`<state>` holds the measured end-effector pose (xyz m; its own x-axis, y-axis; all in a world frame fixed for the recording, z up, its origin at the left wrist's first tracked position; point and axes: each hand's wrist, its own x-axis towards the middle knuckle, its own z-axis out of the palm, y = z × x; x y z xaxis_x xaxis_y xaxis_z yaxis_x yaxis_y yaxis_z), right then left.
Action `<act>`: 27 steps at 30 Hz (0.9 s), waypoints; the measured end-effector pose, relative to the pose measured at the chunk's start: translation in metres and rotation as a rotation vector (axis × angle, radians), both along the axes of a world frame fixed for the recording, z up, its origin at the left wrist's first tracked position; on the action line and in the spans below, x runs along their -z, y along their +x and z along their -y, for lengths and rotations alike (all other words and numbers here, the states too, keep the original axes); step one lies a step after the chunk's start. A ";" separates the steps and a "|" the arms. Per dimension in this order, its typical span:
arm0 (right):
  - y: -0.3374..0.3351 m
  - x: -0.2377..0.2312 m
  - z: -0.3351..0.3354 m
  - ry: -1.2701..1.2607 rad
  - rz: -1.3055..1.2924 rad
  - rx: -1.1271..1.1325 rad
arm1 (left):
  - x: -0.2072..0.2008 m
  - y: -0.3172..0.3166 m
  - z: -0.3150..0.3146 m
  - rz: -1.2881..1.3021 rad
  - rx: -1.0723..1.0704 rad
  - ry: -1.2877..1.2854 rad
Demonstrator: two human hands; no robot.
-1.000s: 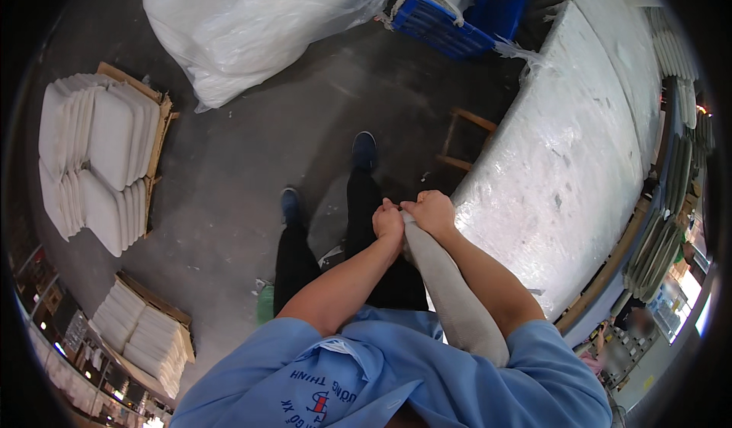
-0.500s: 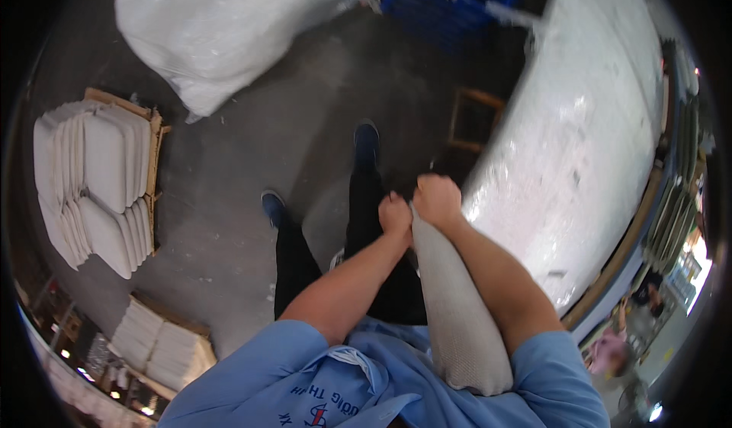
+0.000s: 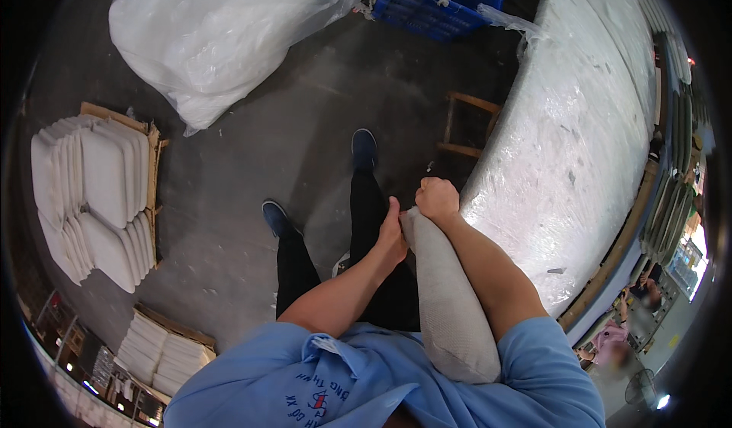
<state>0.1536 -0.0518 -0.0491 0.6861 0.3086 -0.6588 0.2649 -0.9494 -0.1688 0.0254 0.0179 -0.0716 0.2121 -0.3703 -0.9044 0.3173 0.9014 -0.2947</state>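
Between the earlier frames and this one, both hands had shifted slightly apart at the top of the grey cushion [image 3: 450,306], and the view had swung back toward the floor. Right hand [image 3: 438,199]: closed in a fist, gripping the cushion's upper end. Left hand [image 3: 392,237]: fingers held together, pressed flat against the cushion's upper left side. Cushion: upright, clamped between the right forearm and the torso, its lower end against the blue shirt [image 3: 366,382]. Plastic-wrapped table [image 3: 587,146] stood just right of the hands; stacked white cushions [image 3: 95,191] lay well apart at left, with a large plastic bag [image 3: 221,39] beyond.
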 end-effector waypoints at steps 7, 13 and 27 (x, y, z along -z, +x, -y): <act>0.001 -0.001 -0.008 -0.057 -0.038 0.000 | -0.043 -0.008 -0.003 0.354 -0.140 -0.159; 0.000 0.003 -0.010 -0.057 -0.049 -0.009 | -0.050 -0.001 0.004 0.188 -0.051 0.041; 0.002 0.009 -0.007 -0.042 -0.075 0.054 | -0.023 0.018 0.009 0.029 0.099 0.170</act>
